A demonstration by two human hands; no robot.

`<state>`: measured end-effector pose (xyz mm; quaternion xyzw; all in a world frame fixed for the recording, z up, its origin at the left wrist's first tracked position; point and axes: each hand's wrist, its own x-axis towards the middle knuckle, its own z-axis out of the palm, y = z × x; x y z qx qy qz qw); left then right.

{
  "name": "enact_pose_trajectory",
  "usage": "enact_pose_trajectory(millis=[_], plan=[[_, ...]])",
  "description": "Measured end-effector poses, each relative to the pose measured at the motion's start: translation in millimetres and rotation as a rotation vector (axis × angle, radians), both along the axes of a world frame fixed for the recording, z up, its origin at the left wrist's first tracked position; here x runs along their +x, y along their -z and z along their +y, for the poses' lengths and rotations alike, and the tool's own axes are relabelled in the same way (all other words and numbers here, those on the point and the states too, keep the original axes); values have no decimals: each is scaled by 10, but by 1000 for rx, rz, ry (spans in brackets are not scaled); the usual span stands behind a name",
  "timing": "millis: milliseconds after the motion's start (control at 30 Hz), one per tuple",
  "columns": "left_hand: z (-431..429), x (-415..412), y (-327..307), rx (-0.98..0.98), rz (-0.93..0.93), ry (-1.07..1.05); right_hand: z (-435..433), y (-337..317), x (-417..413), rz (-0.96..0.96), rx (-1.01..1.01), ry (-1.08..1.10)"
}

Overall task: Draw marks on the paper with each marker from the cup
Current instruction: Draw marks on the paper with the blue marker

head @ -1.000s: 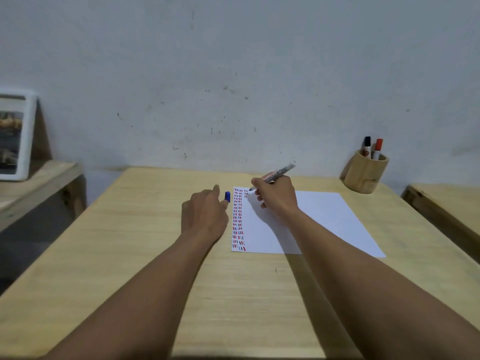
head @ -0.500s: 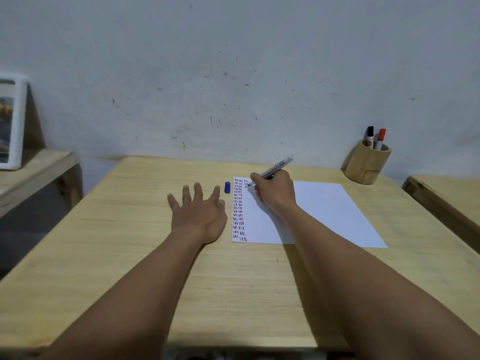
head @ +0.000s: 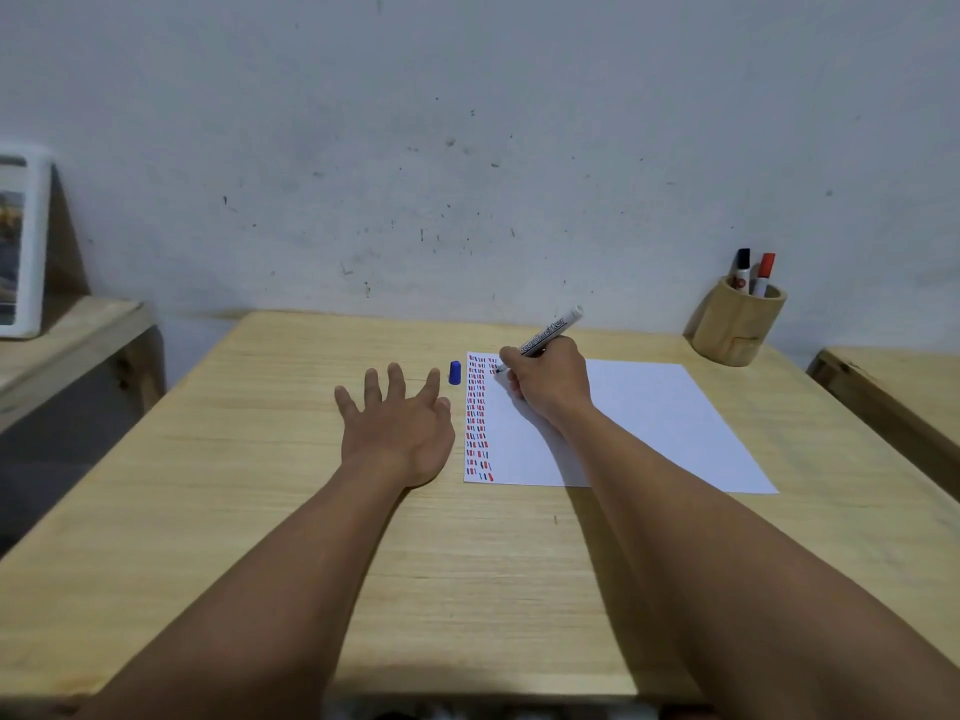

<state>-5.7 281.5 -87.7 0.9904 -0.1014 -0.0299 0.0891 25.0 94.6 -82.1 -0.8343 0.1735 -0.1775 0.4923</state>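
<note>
A white sheet of paper point(head: 649, 423) lies on the wooden table point(head: 260, 459), with columns of short red, blue and black marks along its left edge. My right hand point(head: 550, 384) grips a white marker point(head: 553, 330), its tip touching the paper near the top left corner. A blue cap point(head: 455, 372) stands upright on the table just left of the paper. My left hand point(head: 397, 426) rests flat on the table beside the paper, fingers spread, holding nothing. A wooden cup point(head: 737, 330) at the back right holds a black-capped marker point(head: 742, 270) and a red-capped marker point(head: 763, 272).
A grey wall runs right behind the table. A lower wooden shelf point(head: 62, 335) at the left carries a white framed picture point(head: 21, 241). Another wooden surface point(head: 904, 387) stands to the right, across a narrow gap.
My left hand set the blue cap down on the table, then opened and spread flat. My right hand keeps the marker at the paper's top left.
</note>
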Motion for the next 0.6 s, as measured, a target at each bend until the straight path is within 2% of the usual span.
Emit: enact_pose_trajectory(millis=[133,233,367,467,600], plan=[[-1,6,1,-18,2,-6,8,-28,-32,-5,9,7],[-15,11,-9,-58,9,-25,0,-61,-44,-52,113,60],[-69,92,-103,-241,-135,-112,-44,-146,-37,-54,274,66],[-125,166,-169,-384,-223,-44,-46,-206,-40,-54,308,50],[-201,245,-215,-365,-218,15,-49,-336,-109,-104,379,-18]])
